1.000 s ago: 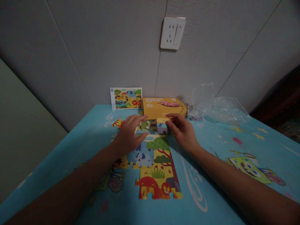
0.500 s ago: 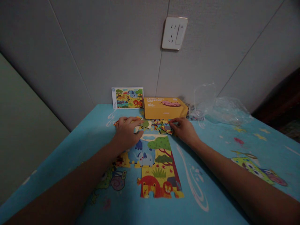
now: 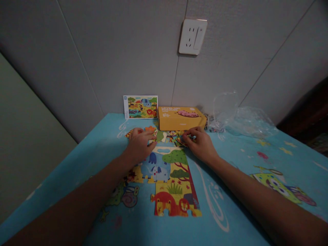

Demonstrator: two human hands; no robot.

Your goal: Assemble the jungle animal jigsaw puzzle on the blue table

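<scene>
My left hand (image 3: 140, 144) rests over loose puzzle pieces at the back left, thumb apart from the fingers, gripping nothing that I can see. My right hand (image 3: 201, 142) has its fingers pinched on a puzzle piece (image 3: 183, 138) at the right end of the loose pile (image 3: 162, 136). The piece is small and partly hidden by the fingers. Between my forearms lies a partly joined jigsaw puzzle (image 3: 176, 186) with blue elephants, green trees and orange lions. My left hand and forearm cover some of its left side.
A yellow puzzle box (image 3: 181, 119) lies behind the pieces, against the wall. A picture card (image 3: 142, 106) leans beside it on the left. Crumpled clear plastic bags (image 3: 248, 121) lie at the back right. A blue cartoon-printed cloth (image 3: 246, 215) covers the table. Above is a wall socket (image 3: 193, 37).
My right hand has moved slightly left over the pile, and the piece at its fingertips has shifted and tilted. The left hand has barely moved. The view has shifted a little.
</scene>
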